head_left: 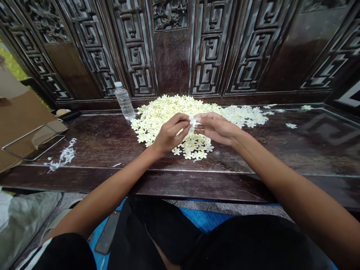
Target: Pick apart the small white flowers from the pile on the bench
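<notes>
Both hands meet above a heap of pale yellow and white flowers (163,108) on the dark wooden bench. Between their fingertips is a small white flower (192,122). My left hand (173,133) is closed, its thumb and fingers pinching the flower from the left. From the right, my right hand (216,127) touches the same flower with thumb and forefinger, its other fingers stretched loosely toward the left hand. The heap passes behind both hands, and whiter flowers (247,115) spread out to its right.
A clear plastic bottle (124,101) stands left of the heap. Farther left are thin white strips (64,155), a wire frame (33,142) and a cardboard box (25,120). A carved wooden back (173,56) rises behind the bench (95,138). A phone (107,232) lies below.
</notes>
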`<state>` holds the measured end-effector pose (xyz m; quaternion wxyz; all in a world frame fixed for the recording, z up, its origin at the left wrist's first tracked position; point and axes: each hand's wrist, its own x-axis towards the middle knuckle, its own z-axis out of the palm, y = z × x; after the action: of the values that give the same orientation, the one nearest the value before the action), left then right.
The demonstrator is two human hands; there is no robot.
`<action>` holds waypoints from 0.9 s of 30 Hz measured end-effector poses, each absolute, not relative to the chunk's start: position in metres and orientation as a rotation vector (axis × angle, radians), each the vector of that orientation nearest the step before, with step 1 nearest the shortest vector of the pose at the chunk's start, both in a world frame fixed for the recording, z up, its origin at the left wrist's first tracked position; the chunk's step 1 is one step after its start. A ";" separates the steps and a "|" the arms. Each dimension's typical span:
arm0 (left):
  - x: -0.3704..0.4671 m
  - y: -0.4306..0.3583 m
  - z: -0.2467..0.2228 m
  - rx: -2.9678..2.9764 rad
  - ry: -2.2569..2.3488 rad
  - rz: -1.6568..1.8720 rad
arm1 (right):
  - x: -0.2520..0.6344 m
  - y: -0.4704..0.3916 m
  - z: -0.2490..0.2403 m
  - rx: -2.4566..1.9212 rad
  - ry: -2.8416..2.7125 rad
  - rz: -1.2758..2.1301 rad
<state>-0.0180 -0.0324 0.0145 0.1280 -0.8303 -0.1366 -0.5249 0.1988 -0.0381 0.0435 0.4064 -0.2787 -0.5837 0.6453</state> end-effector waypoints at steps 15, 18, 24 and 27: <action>-0.017 -0.030 0.013 -2.495 -0.483 -1.558 | 0.199 -0.031 0.037 -0.746 -1.320 1.629; -0.016 -0.031 0.013 -2.535 -0.517 -1.591 | 0.203 -0.026 0.034 -0.776 -1.234 1.614; -0.015 -0.033 0.010 -2.673 -0.798 -1.788 | 0.241 0.011 0.027 -0.862 -1.143 1.419; -0.015 -0.032 0.005 -2.740 -0.960 -1.923 | 0.278 0.037 0.017 -0.983 -1.105 1.109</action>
<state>-0.0149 -0.0316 0.0050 -0.1696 -0.7754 -0.2716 -0.5443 0.2783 0.0374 0.0175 0.6025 -0.4244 -0.4770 0.4788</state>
